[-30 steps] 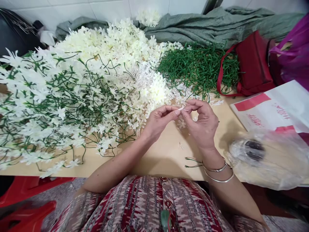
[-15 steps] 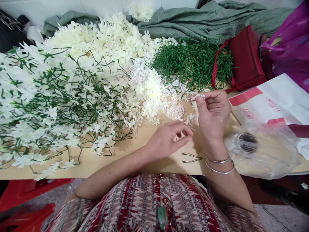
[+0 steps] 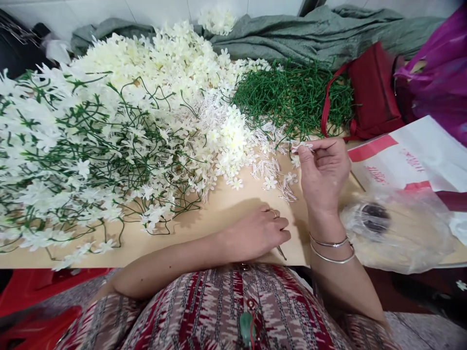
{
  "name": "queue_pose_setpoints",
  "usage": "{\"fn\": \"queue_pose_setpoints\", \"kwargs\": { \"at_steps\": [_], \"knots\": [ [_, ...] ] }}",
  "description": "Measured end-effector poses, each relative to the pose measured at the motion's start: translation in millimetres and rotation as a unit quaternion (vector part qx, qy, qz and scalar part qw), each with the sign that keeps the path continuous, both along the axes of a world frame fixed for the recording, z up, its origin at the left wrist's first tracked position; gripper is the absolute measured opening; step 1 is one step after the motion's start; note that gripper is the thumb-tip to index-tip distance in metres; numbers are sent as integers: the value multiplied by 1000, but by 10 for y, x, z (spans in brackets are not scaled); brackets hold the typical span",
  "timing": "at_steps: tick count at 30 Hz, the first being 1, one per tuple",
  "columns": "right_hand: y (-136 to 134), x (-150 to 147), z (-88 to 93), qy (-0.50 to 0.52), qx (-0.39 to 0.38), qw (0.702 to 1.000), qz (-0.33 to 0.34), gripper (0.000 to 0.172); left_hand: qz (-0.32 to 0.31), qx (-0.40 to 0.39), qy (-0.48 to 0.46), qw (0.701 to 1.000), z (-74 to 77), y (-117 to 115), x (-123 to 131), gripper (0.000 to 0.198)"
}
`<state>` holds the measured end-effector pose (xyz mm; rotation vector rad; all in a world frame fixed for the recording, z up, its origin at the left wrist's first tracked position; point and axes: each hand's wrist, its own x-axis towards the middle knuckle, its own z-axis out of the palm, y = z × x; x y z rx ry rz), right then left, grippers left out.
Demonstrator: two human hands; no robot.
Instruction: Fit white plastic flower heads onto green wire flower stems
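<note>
My right hand [image 3: 324, 170] is raised over the table's right half, thumb and forefinger pinching a small white artificial flower [image 3: 302, 146]. Close to the table's front edge, my left hand [image 3: 257, 231] is curled with its back towards me. A bit of thin green plastic stem [image 3: 280, 253] sticks out beneath its fingers; the rest is hidden by the hand. Loose white flower heads [image 3: 270, 183] and thin white stamen pieces [image 3: 263, 163] lie between the hands and a heap of green stems [image 3: 288, 95].
A large pile of white flowers on green stems [image 3: 109, 146] covers the left side. At right are a red bag [image 3: 375, 92], a white-and-red paper bag [image 3: 412, 155], and a clear plastic bag [image 3: 408, 238]. Grey-green cloth [image 3: 292, 36] lies along the wall.
My left hand has turned palm down and lowered towards the front edge, over the green stems that lay there. My right hand stays nearly in place, still pinching the flower.
</note>
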<state>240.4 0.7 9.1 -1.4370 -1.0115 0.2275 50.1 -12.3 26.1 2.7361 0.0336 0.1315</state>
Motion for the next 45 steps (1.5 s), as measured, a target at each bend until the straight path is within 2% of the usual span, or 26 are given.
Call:
{"fn": "queue_pose_setpoints", "kwargs": {
  "at_steps": [3, 7, 11, 16, 20, 23, 26, 30, 32, 33, 37, 39, 42, 45],
  "knots": [
    [6, -2, -26, 4, 9, 1000, 5, 15, 57, 23, 42, 997, 84, 198, -189, 11],
    [18, -25, -75, -1, -4, 1000, 16, 13, 171, 98, 80, 977, 246, 435, -456, 14],
    [16, -89, -68, 25, -12, 998, 56, 16, 241, 108, 64, 962, 318, 475, -595, 14],
    [-24, -184, -25, 104, -69, 979, 160, 20, 239, 81, 68, 965, 247, 400, -693, 12],
    [-88, -218, 53, 91, -128, 966, 207, 17, 222, 52, 59, 972, 196, 377, -797, 14],
    [-161, -279, 171, 73, -160, 955, 239, 13, 252, 51, 12, 966, 184, 373, -829, 19],
    [-256, -441, 234, 124, -185, 934, 280, 16, 299, 59, -42, 952, 183, 380, -806, 24],
    [-377, -709, 127, 302, -258, 854, 335, 26, 307, 33, -118, 944, 186, 406, -781, 24],
    [-396, -751, 36, 333, -266, 842, 330, 28, 312, 3, -149, 938, 186, 423, -790, 23],
    [-386, -732, -8, 325, -260, 852, 317, 28, 315, -21, -165, 934, 186, 430, -795, 22],
    [-242, -461, -138, 248, -192, 922, 229, 28, 339, -159, -216, 902, 203, 436, -772, 23],
    [-159, -309, -158, 243, -150, 938, 197, 29, 347, -238, -222, 880, 206, 424, -725, 20],
    [-104, -215, -115, 232, -127, 948, 179, 28, 368, -351, -236, 828, 160, 395, -630, 9],
    [-139, -294, -25, 212, -126, 953, 176, 24, 393, -479, -252, 744, 47, 372, -554, 13]
  ]
}}
